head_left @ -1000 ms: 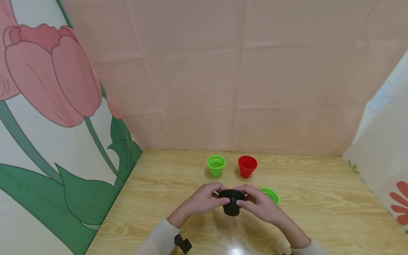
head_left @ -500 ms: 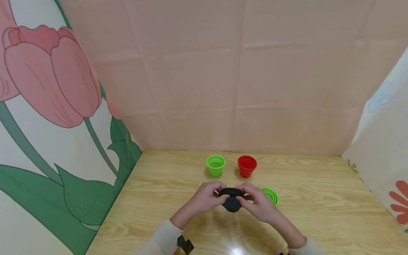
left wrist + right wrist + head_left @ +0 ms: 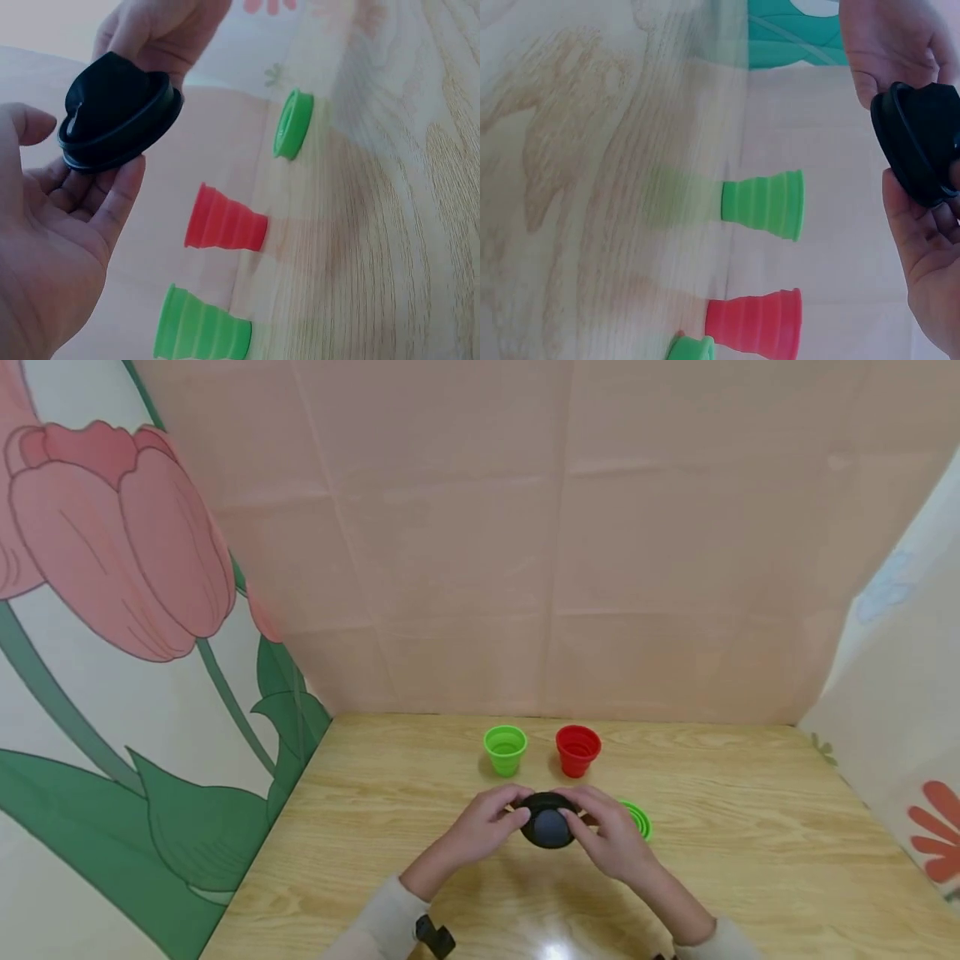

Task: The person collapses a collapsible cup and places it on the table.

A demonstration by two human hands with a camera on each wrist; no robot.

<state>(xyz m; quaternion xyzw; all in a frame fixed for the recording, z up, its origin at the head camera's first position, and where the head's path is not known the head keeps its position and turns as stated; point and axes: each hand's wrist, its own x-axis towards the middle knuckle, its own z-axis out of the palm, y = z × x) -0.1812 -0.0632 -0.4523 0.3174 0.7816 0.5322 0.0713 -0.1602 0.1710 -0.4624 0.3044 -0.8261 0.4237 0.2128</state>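
Head view: from above, facing forward and down across the desk to the pink backdrop; the widest and most distant. Left and right wrist views: low and close, each turned sideways, the desk lying at picture right and picture left respectively. Both share the black object, the red cup and the taller green cup.

Pale cream sleeves are worn, and a black piece (small, blocky, angular) sits at the left cuff.
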